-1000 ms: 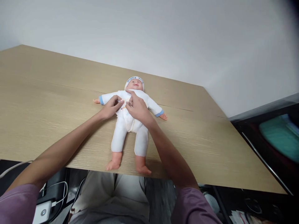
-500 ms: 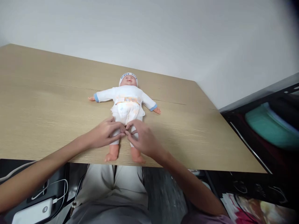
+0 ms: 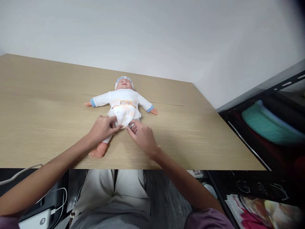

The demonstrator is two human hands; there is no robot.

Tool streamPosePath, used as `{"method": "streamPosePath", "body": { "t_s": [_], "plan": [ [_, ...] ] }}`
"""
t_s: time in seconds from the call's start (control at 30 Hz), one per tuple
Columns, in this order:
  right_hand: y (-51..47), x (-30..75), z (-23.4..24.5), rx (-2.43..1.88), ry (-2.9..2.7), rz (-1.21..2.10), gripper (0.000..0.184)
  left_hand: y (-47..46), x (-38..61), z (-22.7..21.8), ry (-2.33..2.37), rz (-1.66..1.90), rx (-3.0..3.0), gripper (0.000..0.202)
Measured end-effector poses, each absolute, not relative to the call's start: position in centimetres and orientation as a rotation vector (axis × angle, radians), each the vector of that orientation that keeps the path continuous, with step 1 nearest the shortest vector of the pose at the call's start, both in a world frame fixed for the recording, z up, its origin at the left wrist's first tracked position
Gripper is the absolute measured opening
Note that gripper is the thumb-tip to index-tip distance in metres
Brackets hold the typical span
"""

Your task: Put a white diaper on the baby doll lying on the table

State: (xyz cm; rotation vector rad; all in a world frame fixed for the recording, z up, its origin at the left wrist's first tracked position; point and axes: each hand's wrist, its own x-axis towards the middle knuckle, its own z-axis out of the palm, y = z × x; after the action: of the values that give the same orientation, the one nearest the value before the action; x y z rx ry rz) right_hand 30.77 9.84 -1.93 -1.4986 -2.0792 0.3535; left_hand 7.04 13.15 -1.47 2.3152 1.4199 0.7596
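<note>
A baby doll (image 3: pixel 123 94) in a white top with blue cuffs and a printed white cap lies on its back, arms spread, feet toward me. Round its hips is a white diaper (image 3: pixel 124 115) with an orange patterned waistband. My left hand (image 3: pixel 105 127) pinches the diaper's edge near the doll's left-side leg in view. On the other side of the crotch, my right hand (image 3: pixel 141 133) has its thumb and fingers closed on the diaper's edge. One bare foot (image 3: pixel 98 150) shows below my left hand; the other leg is mostly hidden behind my right hand and forearm.
The wooden table (image 3: pixel 190 133) runs to a pale wall behind. On the right, a dark rack (image 3: pixel 252 146) holds a folded teal cloth (image 3: pixel 269 124). Below the table's front edge at left lies a white power bank (image 3: pixel 35 220) with a cable.
Both hands have moved up from between the doll's legs to the diaper's crotch and drawn slightly apart. The doll's legs now spread wider. The view has shifted a little.
</note>
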Motion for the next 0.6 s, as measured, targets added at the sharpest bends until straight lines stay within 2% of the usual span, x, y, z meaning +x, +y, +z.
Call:
{"method": "streamPosePath", "body": {
  "t_s": [0.2,0.4,0.6],
  "plan": [
    [11.4,30.0,-2.1,-1.451,-2.13,0.308,0.016,15.7,6.0,-1.9,1.289,0.781,2.325,0.044],
    [12.7,29.7,-2.6,-1.378,-2.111,0.311,0.014,16.5,5.3,-2.2,1.221,0.913,2.37,0.026],
    [11.9,30.1,-2.7,-1.332,-2.076,0.363,0.014,16.2,5.3,-1.6,1.172,0.839,2.409,0.021]
  ]
}}
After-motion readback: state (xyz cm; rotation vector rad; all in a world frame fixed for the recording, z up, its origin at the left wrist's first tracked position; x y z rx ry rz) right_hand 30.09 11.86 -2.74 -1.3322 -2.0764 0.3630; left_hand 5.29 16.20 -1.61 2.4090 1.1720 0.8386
